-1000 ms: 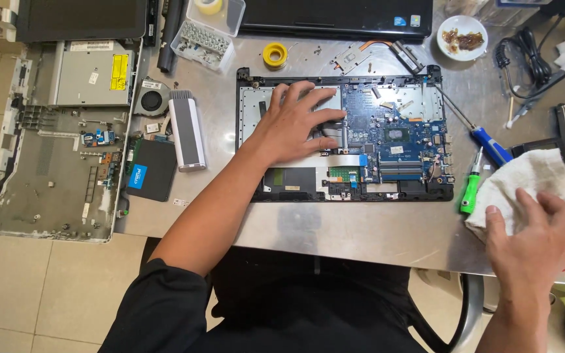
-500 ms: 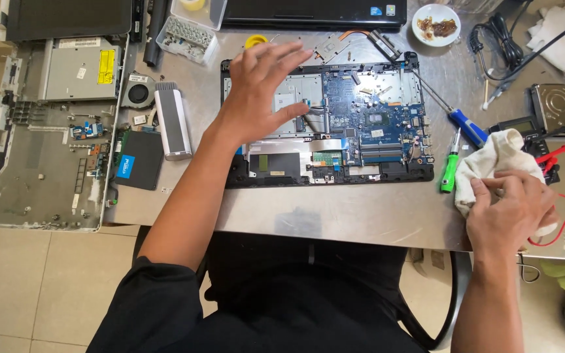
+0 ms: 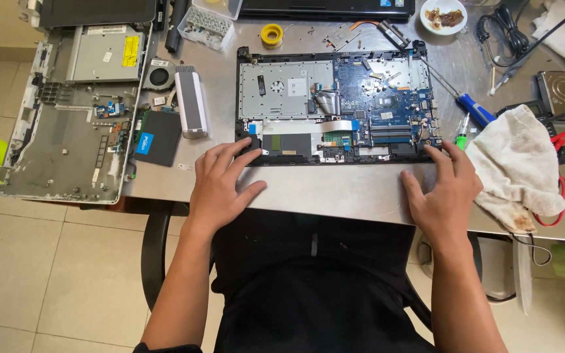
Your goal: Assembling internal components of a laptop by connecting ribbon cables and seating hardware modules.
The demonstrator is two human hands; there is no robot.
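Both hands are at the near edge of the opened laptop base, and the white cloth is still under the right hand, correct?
Not quite. The head view shows the left hand and right hand at the near edge of the opened laptop base, but the white cloth is not under the right hand; it lies on the table just beside it, to its right.

Table (image 3: 335, 193): brushed metal, dull sheen. Laptop base (image 3: 335, 104): matt black plastic, bare metal plate, blue circuit board. Rag (image 3: 514, 160): white cloth, stained. Floor (image 3: 47, 281): smooth beige tile.
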